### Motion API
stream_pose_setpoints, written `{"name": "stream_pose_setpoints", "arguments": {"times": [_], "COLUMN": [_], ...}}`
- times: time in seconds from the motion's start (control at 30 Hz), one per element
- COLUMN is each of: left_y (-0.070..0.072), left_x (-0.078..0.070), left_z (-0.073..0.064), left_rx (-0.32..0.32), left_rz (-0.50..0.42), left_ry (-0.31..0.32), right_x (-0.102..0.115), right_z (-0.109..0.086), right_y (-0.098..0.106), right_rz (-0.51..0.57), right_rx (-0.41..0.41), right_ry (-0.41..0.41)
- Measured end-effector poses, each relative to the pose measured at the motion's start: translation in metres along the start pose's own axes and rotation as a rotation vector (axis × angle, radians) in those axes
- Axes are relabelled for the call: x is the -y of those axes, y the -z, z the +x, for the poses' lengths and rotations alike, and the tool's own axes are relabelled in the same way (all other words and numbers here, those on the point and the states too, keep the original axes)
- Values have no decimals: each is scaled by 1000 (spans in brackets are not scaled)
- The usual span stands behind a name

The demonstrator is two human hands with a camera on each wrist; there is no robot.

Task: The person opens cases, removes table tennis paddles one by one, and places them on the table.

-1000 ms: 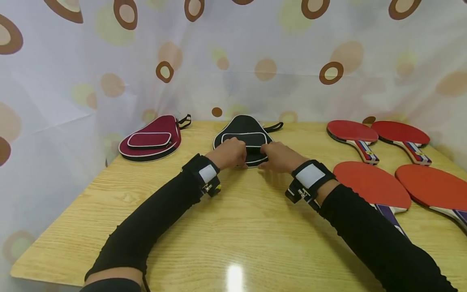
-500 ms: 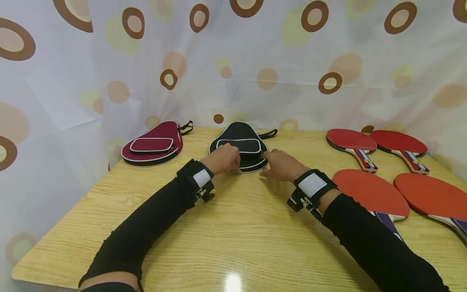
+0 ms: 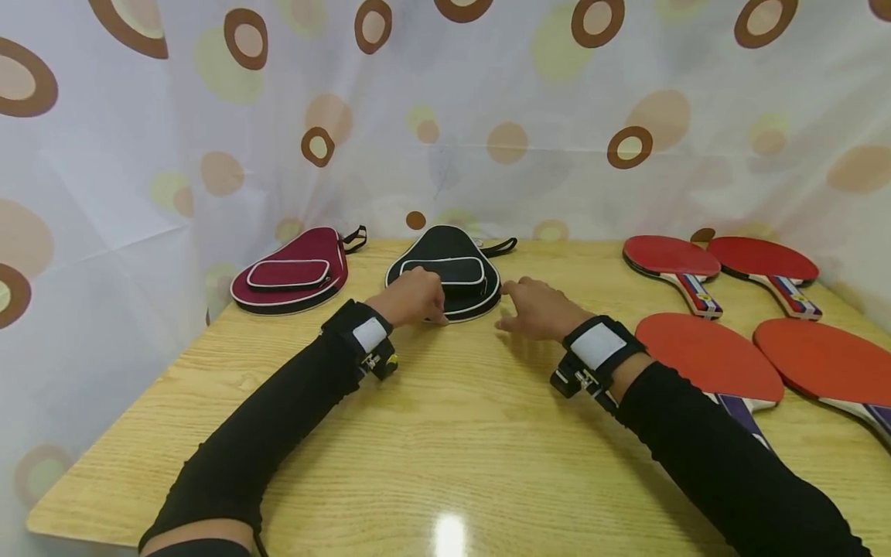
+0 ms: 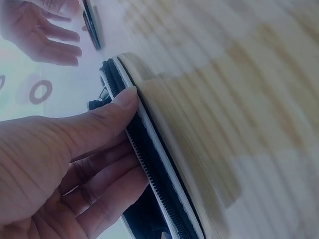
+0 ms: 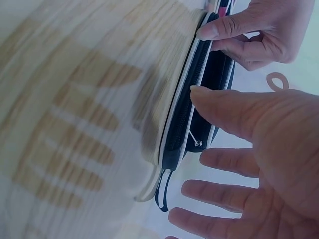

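A black table tennis bat case (image 3: pixel 442 246) with white piping and a front pocket lies flat at the back middle of the table. My left hand (image 3: pixel 412 298) is at its near edge; in the left wrist view the thumb sits on the zipped side band (image 4: pixel 149 169) while the fingers curl against the top, pinching the edge. Just off the case's right side is my right hand (image 3: pixel 543 311). The right wrist view shows that hand (image 5: pixel 249 144) with fingers spread and holding nothing, its thumb overlapping the case. A zip pull and the wrist loop (image 5: pixel 162 196) show beyond.
A maroon bat case (image 3: pixel 295 246) lies at the back left. On the right are several table tennis bats, including a red-faced bat (image 3: pixel 671 254) behind an orange-red bat (image 3: pixel 710 348). A patterned curtain (image 3: pixel 508 93) hangs behind the wooden table (image 3: pixel 390 449).
The black case has slid a little to the left along with my left hand. My right hand, earlier at the case's right side, now stands apart from it with its fingers more extended.
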State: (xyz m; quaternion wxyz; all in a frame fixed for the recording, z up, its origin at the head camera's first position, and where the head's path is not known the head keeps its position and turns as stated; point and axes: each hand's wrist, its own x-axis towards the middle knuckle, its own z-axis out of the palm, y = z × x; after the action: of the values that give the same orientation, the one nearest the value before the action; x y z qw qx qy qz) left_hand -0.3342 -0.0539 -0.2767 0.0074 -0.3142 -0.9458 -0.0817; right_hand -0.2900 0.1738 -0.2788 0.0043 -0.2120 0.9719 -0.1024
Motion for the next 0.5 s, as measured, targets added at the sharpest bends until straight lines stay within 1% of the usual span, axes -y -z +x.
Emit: {"name": "stream_pose_setpoints", "arguments": {"times": [0.23, 0.4, 0.5], "left_y": [1, 3, 4], "left_x": [2, 5, 8], "left_z": [-1, -3, -5], "left_rx": [4, 8, -1], "left_rz": [4, 6, 9], "left_ry": [-3, 4, -4], "right_x": [-1, -4, -6], "right_z": [-4, -7, -8], "right_y": [1, 3, 4], "right_rz": [-14, -5, 2], "right_rx": [-7, -30, -41], "right_ry": [-83, -71, -68]}}
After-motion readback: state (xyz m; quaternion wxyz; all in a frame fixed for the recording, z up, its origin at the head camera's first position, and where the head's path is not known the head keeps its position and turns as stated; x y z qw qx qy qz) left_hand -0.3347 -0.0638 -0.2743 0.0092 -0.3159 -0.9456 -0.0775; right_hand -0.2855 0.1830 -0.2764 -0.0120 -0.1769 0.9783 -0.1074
